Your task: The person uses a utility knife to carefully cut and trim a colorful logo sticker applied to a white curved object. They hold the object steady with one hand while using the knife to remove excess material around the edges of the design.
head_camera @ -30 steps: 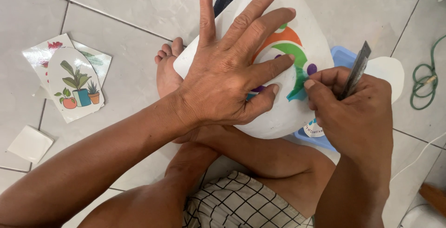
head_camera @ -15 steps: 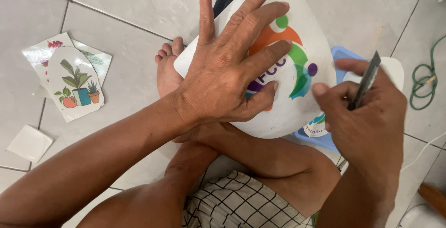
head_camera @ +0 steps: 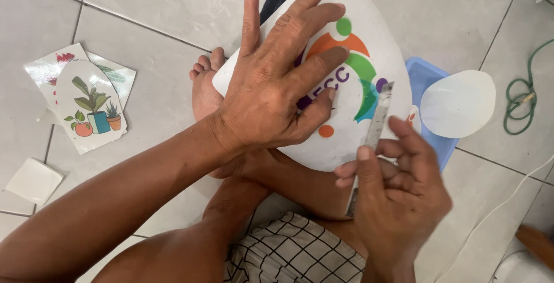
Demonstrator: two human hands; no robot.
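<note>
Down on the tiled floor (head_camera: 156,6), I'm seated with a bare foot (head_camera: 203,90) poking out under the work, and the biggest thing in front of me is the white printed sheet (head_camera: 384,52) with its round colourful design, resting across my leg. My left hand (head_camera: 277,81) presses flat on it, fingers spread wide apart, same as half a second ago. What's new: the right hand (head_camera: 398,196) has swung the flat metal blade (head_camera: 372,139) round, so its tip now lies over the sheet's lower right edge beside the green and blue print, where before it stood off to the side; fingers are pinched shut around it. That reads to me as lining up to work the edge. Behind sits a blue tray (head_camera: 424,78) with a plain white oval cutout (head_camera: 459,104) over it. Off left, plant stickers (head_camera: 89,107) and a small white square (head_camera: 33,180); at right, a green cord (head_camera: 519,95). My own left fingers crowd the print.
</note>
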